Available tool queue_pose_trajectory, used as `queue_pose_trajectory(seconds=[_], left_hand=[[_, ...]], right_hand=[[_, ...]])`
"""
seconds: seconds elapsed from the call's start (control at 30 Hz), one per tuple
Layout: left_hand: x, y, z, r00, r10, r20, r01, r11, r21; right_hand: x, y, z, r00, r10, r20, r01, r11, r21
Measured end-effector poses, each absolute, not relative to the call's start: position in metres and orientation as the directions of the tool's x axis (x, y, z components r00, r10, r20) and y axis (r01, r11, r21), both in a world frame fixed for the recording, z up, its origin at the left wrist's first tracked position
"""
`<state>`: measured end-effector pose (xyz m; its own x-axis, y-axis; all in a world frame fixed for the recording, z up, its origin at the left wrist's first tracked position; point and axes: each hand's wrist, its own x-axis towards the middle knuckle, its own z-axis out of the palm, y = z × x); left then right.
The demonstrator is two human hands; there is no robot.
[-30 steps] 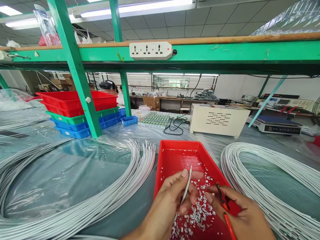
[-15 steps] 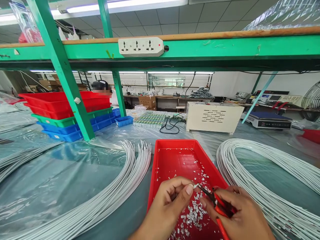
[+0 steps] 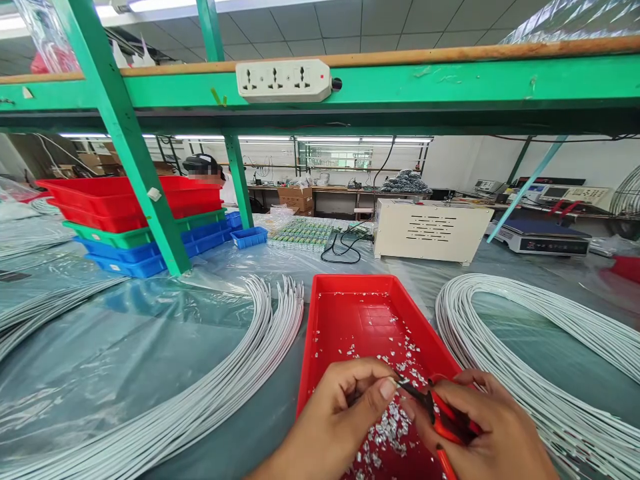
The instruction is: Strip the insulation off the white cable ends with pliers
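Note:
My left hand (image 3: pixel 340 420) pinches the end of a thin white cable, which is almost wholly hidden inside the fingers. My right hand (image 3: pixel 485 433) grips red-handled cutters (image 3: pixel 440 420), whose dark jaws meet the cable tip right at my left thumb. Both hands hover over a red tray (image 3: pixel 350 320) strewn with small white and silver cable scraps (image 3: pixel 395 427).
Bundles of white cables curve over the plastic-covered bench at the left (image 3: pixel 240 380) and right (image 3: pixel 525 333). Behind stand a cream box unit (image 3: pixel 430 230), stacked red, green and blue trays (image 3: pixel 140 220), a green shelf post (image 3: pixel 130 147), and a power strip (image 3: pixel 283 80). A person sits far back.
The white cable end, upright in my left hand a second ago, is now drawn into the fingers. My right hand has brought the cutters' jaws onto its tip. The view has shifted slightly.

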<state>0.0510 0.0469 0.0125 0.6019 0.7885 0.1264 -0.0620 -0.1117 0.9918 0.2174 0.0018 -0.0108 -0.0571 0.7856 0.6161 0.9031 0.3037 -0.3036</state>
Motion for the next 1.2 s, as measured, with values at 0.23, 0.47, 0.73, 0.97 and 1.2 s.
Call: queue_pose_trajectory(seconds=[0.23,0.47,0.73,0.97,1.2], left_hand=[[0.049,0.046,0.015,0.602,0.788,0.13,-0.034,-0.137,0.99],[0.045,0.05,0.02,0.712,0.685,0.156,-0.075,-0.148,0.986],[0.042,0.052,0.015,0.664,0.735,0.139,-0.074,-0.121,0.99],[0.042,0.043,0.013,0.487,0.768,0.416,0.221,-0.569,0.792],[0.041,0.043,0.014,0.617,0.718,0.321,0.253,-0.568,0.783]], right_hand=[[0.221,0.004,-0.01,-0.17,0.765,0.621,0.9,0.377,-0.217],[0.22,0.003,-0.009,-0.16,0.772,0.615,0.902,0.367,-0.226],[0.219,0.004,-0.011,-0.165,0.782,0.601,0.893,0.377,-0.246],[0.22,0.005,-0.024,-0.146,0.833,0.534,0.894,0.343,-0.29],[0.218,0.003,-0.022,-0.146,0.759,0.635,0.922,0.337,-0.191]])
